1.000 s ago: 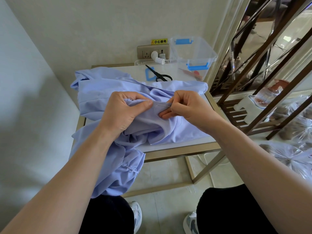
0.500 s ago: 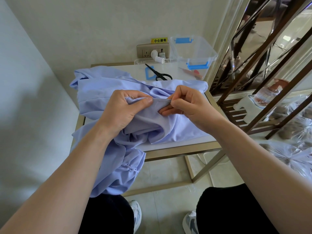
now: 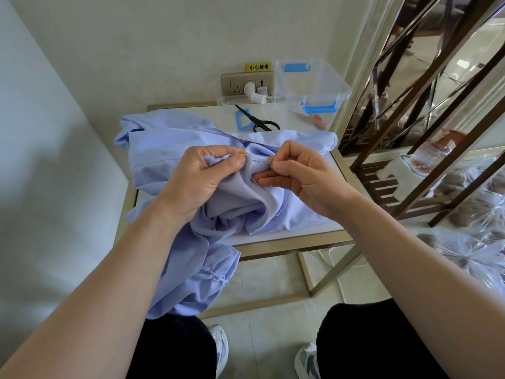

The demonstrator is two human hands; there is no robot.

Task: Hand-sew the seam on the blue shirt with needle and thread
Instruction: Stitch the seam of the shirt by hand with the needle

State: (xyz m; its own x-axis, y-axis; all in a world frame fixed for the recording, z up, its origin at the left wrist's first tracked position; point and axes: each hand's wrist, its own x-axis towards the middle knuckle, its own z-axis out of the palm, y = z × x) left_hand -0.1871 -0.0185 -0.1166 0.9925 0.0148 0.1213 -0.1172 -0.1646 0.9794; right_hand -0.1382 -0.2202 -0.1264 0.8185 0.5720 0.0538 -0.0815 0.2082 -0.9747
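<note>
Blue shirt [image 3: 169,149]: bunched on the table [image 3: 287,243], left part hanging over the near edge toward the lap. Left hand [image 3: 196,184]: fingers curled, thumb pressing a frayed seam fold against the forefinger. Far wall: socket [image 3: 237,84], yellow label [image 3: 257,67] above it reads "小心触电". Black scissors [image 3: 259,123] lie on the far tabletop, blades apart from the shirt. Needle [image 3: 261,160]: tip in the seam beside the left thumb, other end pinched between thumb and forefinger of the right hand [image 3: 308,179]. Thread too fine to follow. Far right: clear box [image 3: 317,83], blue latches.
</note>
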